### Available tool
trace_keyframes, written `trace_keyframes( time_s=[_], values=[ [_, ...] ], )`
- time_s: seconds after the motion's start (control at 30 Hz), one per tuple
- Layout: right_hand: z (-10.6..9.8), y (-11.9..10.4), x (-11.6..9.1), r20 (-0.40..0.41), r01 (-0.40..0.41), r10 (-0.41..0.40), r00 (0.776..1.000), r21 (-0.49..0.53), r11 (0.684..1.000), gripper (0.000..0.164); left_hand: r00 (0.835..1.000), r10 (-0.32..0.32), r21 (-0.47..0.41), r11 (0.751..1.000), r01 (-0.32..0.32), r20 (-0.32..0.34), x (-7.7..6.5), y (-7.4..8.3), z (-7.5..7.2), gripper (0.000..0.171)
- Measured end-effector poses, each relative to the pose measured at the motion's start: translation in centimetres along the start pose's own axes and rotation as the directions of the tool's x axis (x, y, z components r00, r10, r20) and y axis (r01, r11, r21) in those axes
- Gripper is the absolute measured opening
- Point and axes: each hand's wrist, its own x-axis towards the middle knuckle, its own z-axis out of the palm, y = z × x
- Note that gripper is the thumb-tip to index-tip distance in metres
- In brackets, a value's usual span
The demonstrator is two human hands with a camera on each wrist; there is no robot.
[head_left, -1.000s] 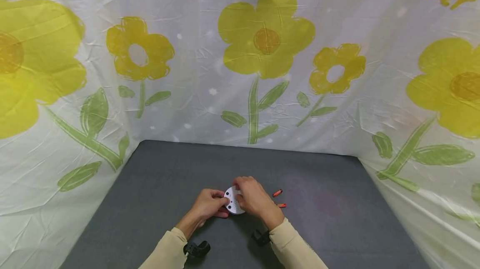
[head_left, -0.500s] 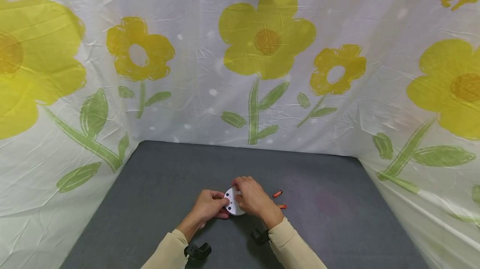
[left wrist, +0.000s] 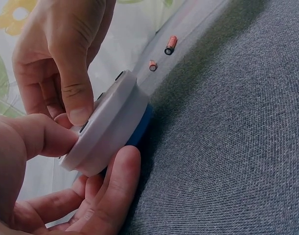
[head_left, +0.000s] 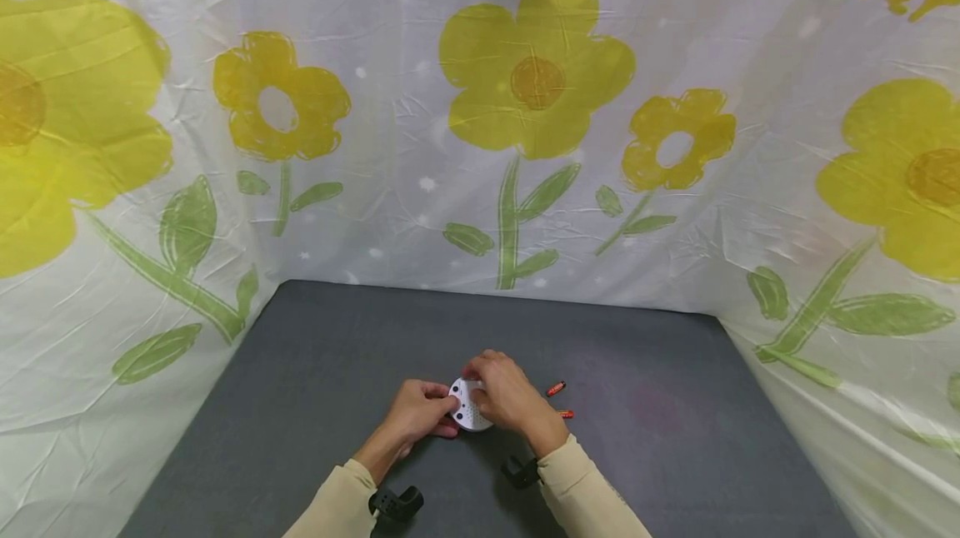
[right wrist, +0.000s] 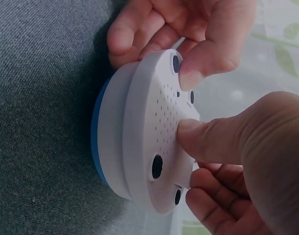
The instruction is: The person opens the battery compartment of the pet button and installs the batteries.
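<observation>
A round white device (head_left: 463, 410) with a blue base, black rubber feet and a patch of small holes is tipped on edge just over the table, as the right wrist view shows. My left hand (head_left: 414, 411) grips its left side, thumb on the holed face and fingers behind the rim. On that same face presses the thumb of my right hand (head_left: 510, 395). Its curled fingers pinch a small white flap, like a battery cover (right wrist: 185, 177), at the device's edge. Two orange-red batteries (head_left: 555, 389) lie on the table right of my right hand.
The dark grey table (head_left: 660, 438) stretches out around both hands. A white curtain (head_left: 390, 213) with yellow flowers stands along its back and sides. Black straps (head_left: 396, 505) with wrist cameras sit at both sleeve cuffs.
My right fingers have shifted slightly at the device's edge. The left hand keeps its hold, and the batteries lie where they were.
</observation>
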Motion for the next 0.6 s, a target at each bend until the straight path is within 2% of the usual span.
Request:
trace_keyframes(
  time_s=[0.23,0.47,0.6],
  values=[
    [0.00,-0.37,-0.17,-0.032,0.013,-0.014,0.999,-0.036,0.999,0.016,1.000,-0.001,-0.014,1.000,0.001,0.004,-0.01,0.04,0.02,0.034],
    [0.33,-0.49,-0.40,-0.052,-0.019,0.017,0.999,-0.047,0.999,0.012,1.000,-0.003,-0.036,0.999,0.003,0.008,0.06,-0.10,-0.03,0.034],
    [0.41,-0.44,-0.18,-0.093,-0.008,0.004,0.996,-0.040,0.999,0.010,1.000,-0.002,-0.047,0.999,0.003,0.006,0.21,-0.15,-0.06,0.033]
  ],
)
